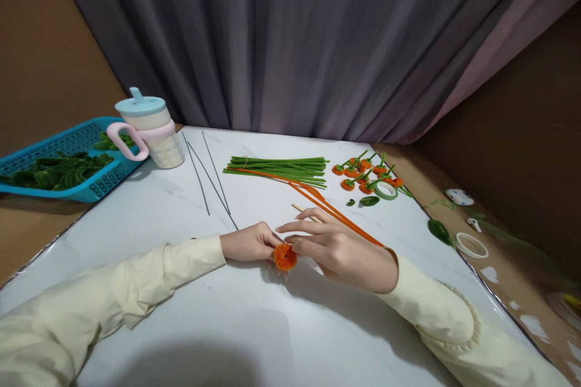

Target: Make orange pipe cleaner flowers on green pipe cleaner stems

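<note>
Both your forearms lie low on the white surface (254,326), meeting in the middle. Your left hand (249,243) is curled closed, pinching the orange pipe-cleaner coil (285,257) at its left edge. Your right hand (338,248) grips the coil's other side with thumb and lower fingers, index finger stretched out flat. Beyond lie orange pipe cleaners (336,213), a green pipe-cleaner bundle (281,168) and small finished flowers (367,172).
</note>
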`<action>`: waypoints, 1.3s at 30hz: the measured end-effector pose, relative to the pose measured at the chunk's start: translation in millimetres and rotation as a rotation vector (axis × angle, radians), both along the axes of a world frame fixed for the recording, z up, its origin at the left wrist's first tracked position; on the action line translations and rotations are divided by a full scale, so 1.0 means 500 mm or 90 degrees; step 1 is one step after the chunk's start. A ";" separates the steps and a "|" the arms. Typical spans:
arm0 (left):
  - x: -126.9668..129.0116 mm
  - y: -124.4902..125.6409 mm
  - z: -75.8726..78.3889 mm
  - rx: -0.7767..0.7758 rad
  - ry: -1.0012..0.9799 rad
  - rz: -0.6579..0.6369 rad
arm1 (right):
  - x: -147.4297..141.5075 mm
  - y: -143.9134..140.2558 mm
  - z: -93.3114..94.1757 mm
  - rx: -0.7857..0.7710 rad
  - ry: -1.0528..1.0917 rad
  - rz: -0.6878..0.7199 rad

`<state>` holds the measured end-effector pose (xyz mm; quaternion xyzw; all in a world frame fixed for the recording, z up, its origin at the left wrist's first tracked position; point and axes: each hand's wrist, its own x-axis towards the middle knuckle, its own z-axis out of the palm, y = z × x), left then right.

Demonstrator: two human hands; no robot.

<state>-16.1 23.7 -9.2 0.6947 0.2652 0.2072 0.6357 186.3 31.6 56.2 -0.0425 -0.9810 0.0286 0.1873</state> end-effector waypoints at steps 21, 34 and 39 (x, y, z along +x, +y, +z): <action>0.003 0.000 0.014 -0.190 -0.005 0.043 | 0.003 -0.012 -0.028 -0.147 -0.079 -0.148; 0.004 0.001 0.010 -0.204 -0.031 0.032 | -0.006 -0.003 -0.071 -0.172 0.088 -0.099; 0.004 -0.001 0.011 -0.211 -0.017 0.037 | -0.009 0.001 -0.080 -0.185 0.100 -0.087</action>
